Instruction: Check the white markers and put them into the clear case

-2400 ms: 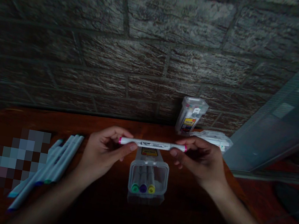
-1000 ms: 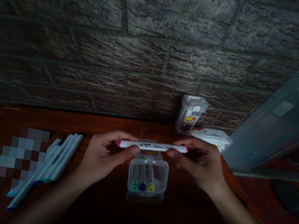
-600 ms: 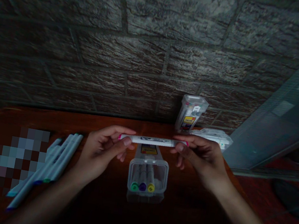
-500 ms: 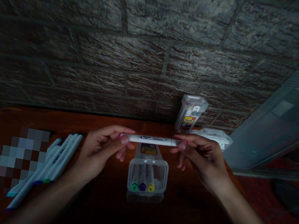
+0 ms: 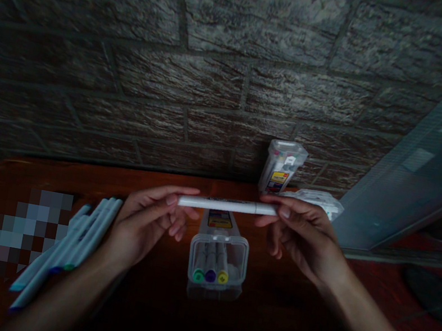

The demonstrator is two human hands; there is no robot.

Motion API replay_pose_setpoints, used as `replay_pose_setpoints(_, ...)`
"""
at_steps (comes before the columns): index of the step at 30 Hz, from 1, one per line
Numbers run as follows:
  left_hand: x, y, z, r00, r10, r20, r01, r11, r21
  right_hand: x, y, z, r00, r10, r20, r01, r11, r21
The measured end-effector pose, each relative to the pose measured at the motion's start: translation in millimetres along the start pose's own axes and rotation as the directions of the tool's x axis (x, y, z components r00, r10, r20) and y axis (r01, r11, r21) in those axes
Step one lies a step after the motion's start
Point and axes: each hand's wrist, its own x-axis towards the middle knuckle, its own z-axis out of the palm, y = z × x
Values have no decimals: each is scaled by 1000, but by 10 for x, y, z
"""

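Left grip (image 5: 142, 226) is closed on the left end of a white marker (image 5: 225, 205), pinching it between thumb and fingertips. Right grip (image 5: 302, 240) is closed the same way on the right end. Between them the marker lies level, left to right, held in the air above the bench (image 5: 73, 176).

Just nearer and lower, a clear marker case (image 5: 241, 260) lies on the bench between the two wrists. Green, purple and yellow marker ends show at its near end. Left of the left grip, a bunch of loose markers (image 5: 80, 237) lies on the bench, well apart from the case.

Far right, a second case (image 5: 281, 167) stands upright against the brick wall (image 5: 220, 74). A third case (image 5: 319, 201) lies just right of it, beyond the right grip.
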Motion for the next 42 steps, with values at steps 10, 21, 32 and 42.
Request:
replay_pose_setpoints(10,-2,22,-3,1000,-22,15,23,998,-53,8,-46,40,999,38,-10,-37,997,68)
replay_pose_setpoints(21,-11,27,48,999,-7,-43,6,1000,-19,24,-19,37,997,39,-61,-38,999,13)
replay_pose_setpoints(32,9,-10,76,994,48,-95,-39,995,92,44,28,43,995,-59,-76,50,992,-117)
replay_pose_setpoints(42,2,-116,-16,994,89,-59,-64,940,336,34,77,35,991,-88,-105,61,970,-233)
